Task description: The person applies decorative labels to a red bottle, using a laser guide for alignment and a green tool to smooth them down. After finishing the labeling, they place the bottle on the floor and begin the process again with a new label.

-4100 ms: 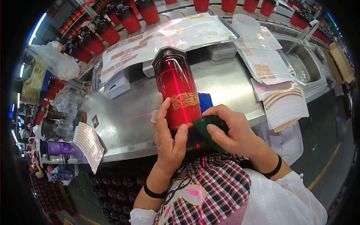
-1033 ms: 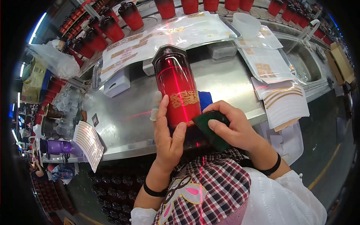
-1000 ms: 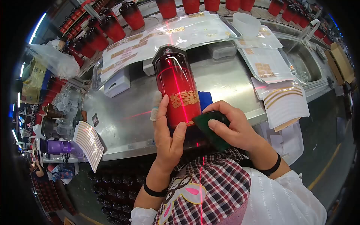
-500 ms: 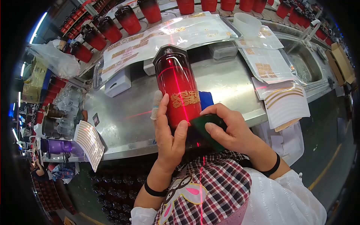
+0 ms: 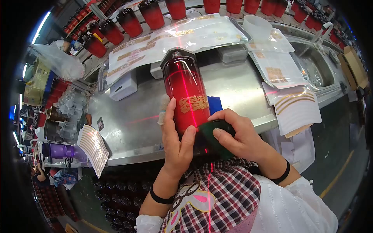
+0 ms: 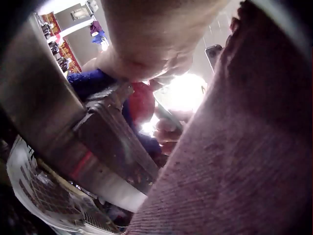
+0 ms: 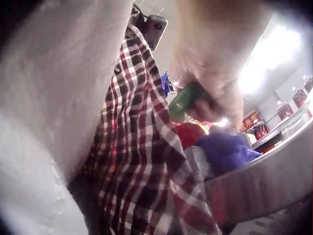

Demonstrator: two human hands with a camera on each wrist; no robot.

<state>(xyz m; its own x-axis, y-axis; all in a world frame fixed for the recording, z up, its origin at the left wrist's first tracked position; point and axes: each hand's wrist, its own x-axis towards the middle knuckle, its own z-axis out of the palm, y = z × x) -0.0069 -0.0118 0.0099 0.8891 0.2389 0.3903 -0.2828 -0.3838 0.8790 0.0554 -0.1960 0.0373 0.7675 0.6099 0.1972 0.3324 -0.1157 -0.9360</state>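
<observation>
A glossy bottle, black at the neck and red below, lies tilted with its base toward the person. A gold patterned decal runs across its lower part. My left hand holds the bottle near the base, fingers along its left side and thumb on the near end; one finger wears a pale cover. In my right hand a flat green scraper is pinched between thumb and fingers, its edge at the bottle's base. The right wrist view shows the scraper close to the red base.
A blue cloth lies right of the bottle on the steel table. Decal sheets cover a tray behind. More sheets hang at the right, near a sink. Red bottles line a conveyor at the back.
The right hand has tipped the green scraper against the bottle's base, after its flat face showed one second ago. The left hand keeps its hold. Bottles on the conveyor have shifted to the right.
</observation>
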